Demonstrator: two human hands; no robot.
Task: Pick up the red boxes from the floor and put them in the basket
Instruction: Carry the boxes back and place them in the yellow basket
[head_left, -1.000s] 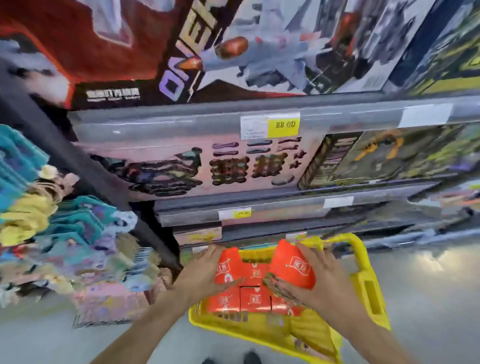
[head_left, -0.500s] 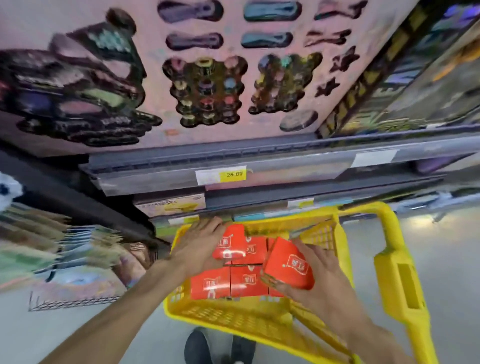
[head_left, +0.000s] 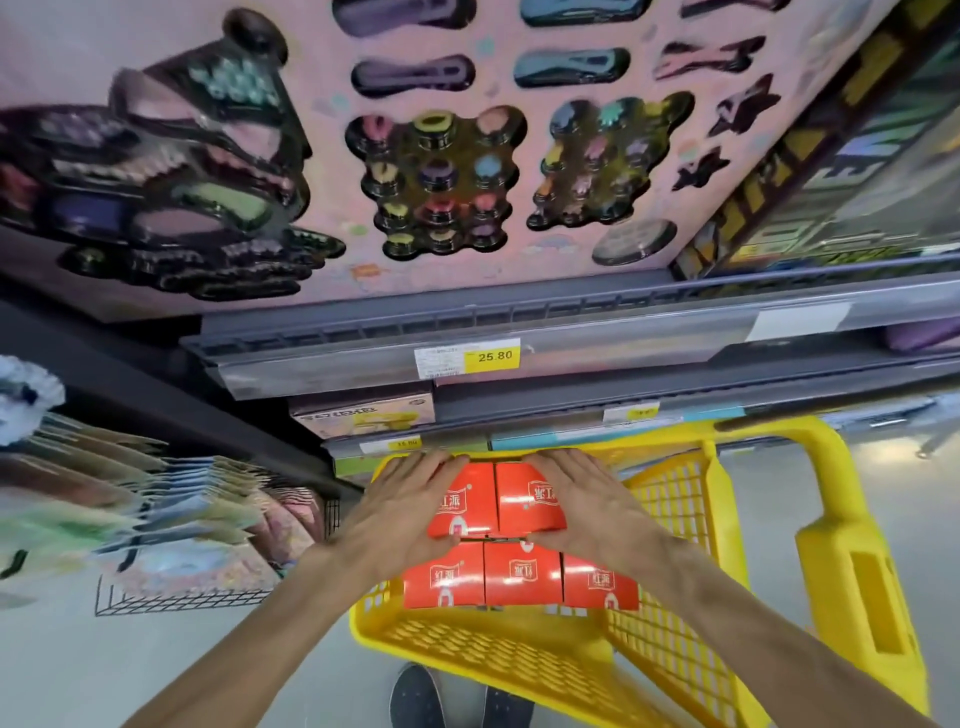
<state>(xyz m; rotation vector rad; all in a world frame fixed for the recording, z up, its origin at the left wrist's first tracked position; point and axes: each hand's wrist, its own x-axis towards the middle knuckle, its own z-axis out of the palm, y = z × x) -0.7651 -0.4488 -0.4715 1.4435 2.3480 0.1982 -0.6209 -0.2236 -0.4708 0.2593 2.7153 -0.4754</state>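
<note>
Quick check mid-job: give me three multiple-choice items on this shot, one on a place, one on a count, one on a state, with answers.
1. Where do the red cardboard boxes sit?
A. on the floor
B. inside the yellow plastic mesh basket
C. on the grey shelf

2. How many red boxes form the near row?
A. one
B. three
C. six

3. What are the left hand and right hand doing?
A. lying flat on the two far boxes
B. gripping the basket handle
C. hanging clear of everything

Answers: 1 B, the mesh walls surround them; 2 B, three labelled faces show side by side; 3 A, each hand's fingers are spread over a box.
</note>
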